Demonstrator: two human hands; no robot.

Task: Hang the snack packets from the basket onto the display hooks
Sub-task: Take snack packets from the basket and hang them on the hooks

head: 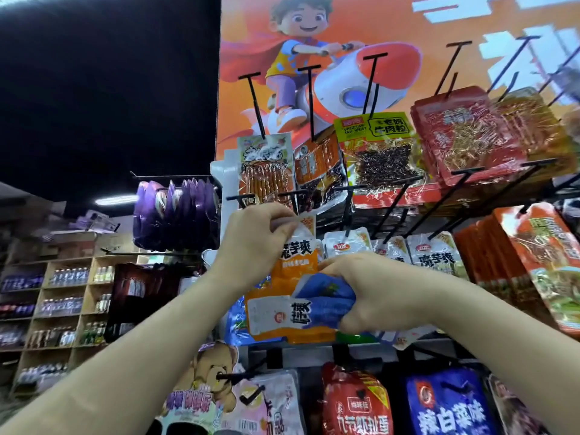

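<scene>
Poster (392, 32) is spread across the back of the display, and black hooks (375, 55) are set out from it in rows so that packets can be slid on from the front. Most of the upper hooks are loaded with hung packets (464, 136), crowded toward the right, and more are hung on the rows below. Shelves (62, 296) of bottles are seen well apart at the left. The basket is not in view.

Both arms are raised to the middle row. The top edge of the orange packet (292, 268) is pinched by the left hand (255, 243), just under a hook end (292, 193). The top is held, it is judged, because the hanging hole lies there and must be steered onto the tip. A crumpled blue packet (326, 299) is clenched in the right hand (379, 296). It is kept low, in front of the orange packet's lower half, probably as stock held ready and perhaps to steady the orange one. Whether the hole is already on the hook cannot be told, as that spot is covered by the fingers.
</scene>
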